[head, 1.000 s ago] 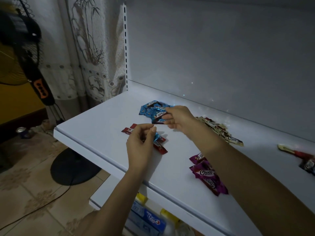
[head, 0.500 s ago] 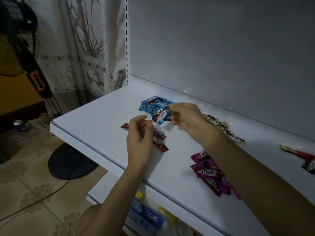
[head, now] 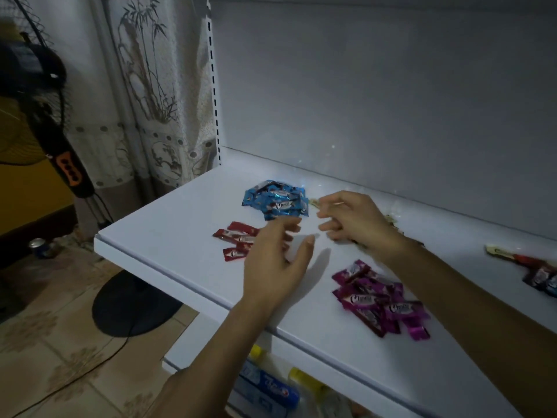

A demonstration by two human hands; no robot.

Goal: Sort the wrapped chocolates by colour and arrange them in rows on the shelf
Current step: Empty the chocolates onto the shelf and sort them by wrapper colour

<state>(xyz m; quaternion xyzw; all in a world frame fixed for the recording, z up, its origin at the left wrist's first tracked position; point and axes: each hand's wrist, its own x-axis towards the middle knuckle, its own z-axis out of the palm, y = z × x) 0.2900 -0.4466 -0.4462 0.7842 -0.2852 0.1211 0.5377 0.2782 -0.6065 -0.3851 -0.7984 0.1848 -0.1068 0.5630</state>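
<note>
The left hand [head: 277,260] is held spread above the shelf [head: 156,236], fingers straight and nothing grasped. The red chocolates [head: 238,239] are partly covered by its fingers and lie just to its left. The right hand [head: 352,221] is loosely curled just beyond the left thumb. Whether the pale wrapper tip [head: 314,202] at its fingertips is pinched cannot be told. The blue chocolates [head: 275,200] are heaped just past both hands' fingertips. The purple chocolates [head: 379,297] are piled near the right wrist, on its near side.
</note>
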